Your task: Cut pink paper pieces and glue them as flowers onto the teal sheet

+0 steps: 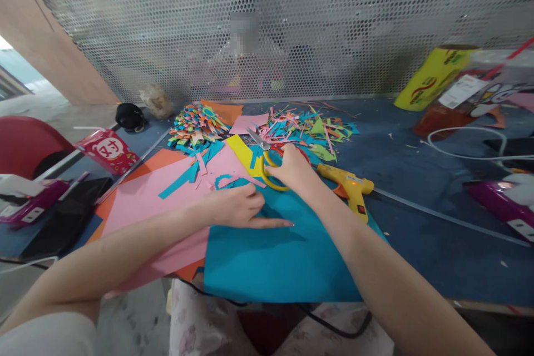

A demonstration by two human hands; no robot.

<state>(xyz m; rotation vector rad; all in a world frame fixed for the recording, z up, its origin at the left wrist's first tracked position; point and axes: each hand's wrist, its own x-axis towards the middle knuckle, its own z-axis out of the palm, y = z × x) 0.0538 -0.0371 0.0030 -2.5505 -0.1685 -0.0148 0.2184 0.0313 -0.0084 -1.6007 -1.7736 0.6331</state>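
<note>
My right hand [290, 164] closes on a pair of scissors [257, 138] with red and yellow handles; the blades point away to the left. Over a large blue paper sheet [267, 267] my left hand [240, 206] hovers or rests, I cannot tell which. Its index finger stretches to the right while the others curl. A tiny pale speck shows at that fingertip. A yellow glue gun [352, 186] lies right of the right hand. Pink paper [162, 217] spreads under the left forearm, with blue strips [183, 181] and a yellow piece [242, 153] nearby.
Behind are a cluster of multicoloured paper pieces [196, 125] and a heap of scraps [312, 128]. A perforated metal panel [167, 22] borders the table. At right stand a yellow roll [434, 78] and a drink cup [450, 105]. A red packet [107, 150] lies left.
</note>
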